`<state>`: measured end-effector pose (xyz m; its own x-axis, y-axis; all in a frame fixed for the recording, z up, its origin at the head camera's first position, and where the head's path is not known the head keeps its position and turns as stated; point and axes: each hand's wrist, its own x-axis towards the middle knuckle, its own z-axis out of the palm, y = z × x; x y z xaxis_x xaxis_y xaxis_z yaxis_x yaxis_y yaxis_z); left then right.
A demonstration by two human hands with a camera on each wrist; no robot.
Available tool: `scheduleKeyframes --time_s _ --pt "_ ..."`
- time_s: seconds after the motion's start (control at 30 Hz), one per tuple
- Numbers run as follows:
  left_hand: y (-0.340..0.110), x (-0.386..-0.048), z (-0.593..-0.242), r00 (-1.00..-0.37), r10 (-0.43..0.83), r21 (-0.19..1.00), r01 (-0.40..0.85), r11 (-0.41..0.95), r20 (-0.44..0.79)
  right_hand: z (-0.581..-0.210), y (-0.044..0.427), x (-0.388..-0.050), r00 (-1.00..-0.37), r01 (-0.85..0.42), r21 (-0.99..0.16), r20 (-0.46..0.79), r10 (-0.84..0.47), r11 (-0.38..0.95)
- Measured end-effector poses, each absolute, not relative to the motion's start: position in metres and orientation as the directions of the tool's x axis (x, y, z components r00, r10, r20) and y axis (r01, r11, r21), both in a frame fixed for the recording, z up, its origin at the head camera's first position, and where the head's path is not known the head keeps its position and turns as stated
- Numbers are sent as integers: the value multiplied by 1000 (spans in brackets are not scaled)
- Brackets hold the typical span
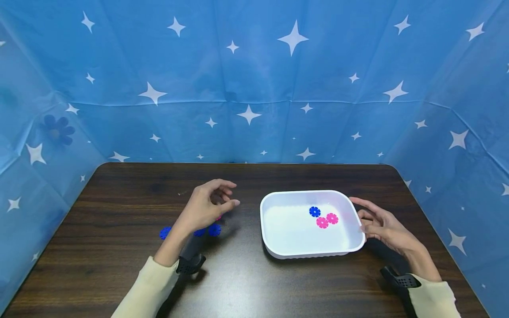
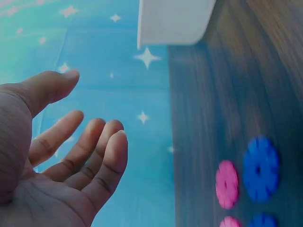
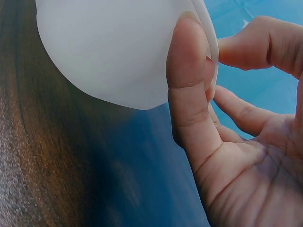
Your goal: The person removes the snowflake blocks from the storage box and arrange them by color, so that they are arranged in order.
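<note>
A white plastic tray stands right of centre on the table, with one blue flower-shaped disc and two pink flower-shaped discs inside. My right hand pinches the tray's right edge; in the right wrist view its thumb lies against the tray's outside. Left of the tray, my left hand hovers with bent, spread fingers and holds nothing. Under and beside it lie blue discs and a pink disc, partly covered by the hand and wrist. The left wrist view shows pink and blue discs on the table.
The dark wood table has rounded far corners. A blue curtain with white stars hangs behind it and along both sides. Black bands sit on both wrists over pale sleeves.
</note>
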<state>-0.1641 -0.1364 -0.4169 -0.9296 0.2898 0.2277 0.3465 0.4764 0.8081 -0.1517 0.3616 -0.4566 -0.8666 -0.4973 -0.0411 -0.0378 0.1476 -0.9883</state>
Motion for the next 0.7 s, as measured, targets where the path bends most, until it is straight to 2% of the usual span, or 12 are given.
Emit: scheduleKeyframes --time_s 0.4,0.7 --pt "-82 -166 -409 -881 416 806 407 429 223 -456 361 -152 -867 -30 -988 -51 -496 154" --pt "-36 -168 -407 -847 512 767 424 482 146 -456 361 -152 -871 -37 -986 -47 -490 162"
